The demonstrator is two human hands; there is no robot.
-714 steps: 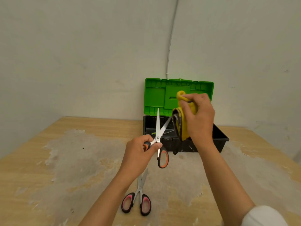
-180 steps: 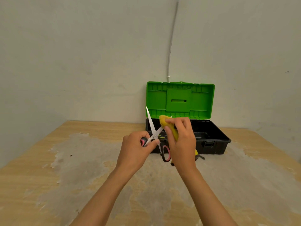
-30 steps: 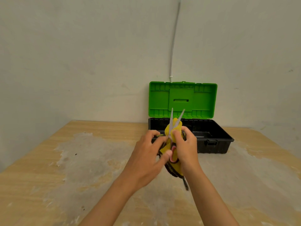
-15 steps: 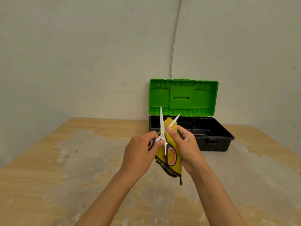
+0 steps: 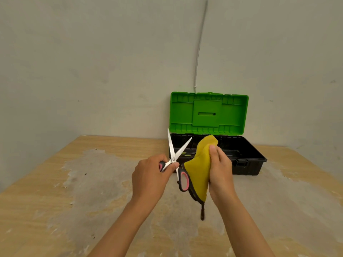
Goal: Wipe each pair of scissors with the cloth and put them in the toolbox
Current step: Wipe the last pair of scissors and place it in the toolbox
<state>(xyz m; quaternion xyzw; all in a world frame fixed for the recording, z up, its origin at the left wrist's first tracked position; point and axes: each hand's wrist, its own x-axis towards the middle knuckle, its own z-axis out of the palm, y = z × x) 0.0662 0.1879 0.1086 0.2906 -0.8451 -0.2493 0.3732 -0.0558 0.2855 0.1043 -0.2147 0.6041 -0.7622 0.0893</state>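
Between the two hands, the scissors point(image 5: 175, 160) are standing with blades spread upward, the left hand point(image 5: 150, 178) gripping one pink-and-black handle. Just beside them, the right hand point(image 5: 220, 168) is clutching the yellow cloth point(image 5: 199, 169), which is touching the free handle. Beyond both hands, the toolbox point(image 5: 246, 158) is sitting open.

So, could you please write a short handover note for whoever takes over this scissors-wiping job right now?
Left hand grips the pink-handled scissors by one handle, blades open and pointing up.
Right hand holds the yellow cloth bunched beside the scissors, off the blades.
The toolbox stands open at the back of the table, green lid up; something lies inside, too dim to name.
Done: cannot confirm from this view how far this pair is wiped.
Left: finish wiping if needed, close the blades, lay the scissors in the toolbox. No other scissors lie on the table in view.
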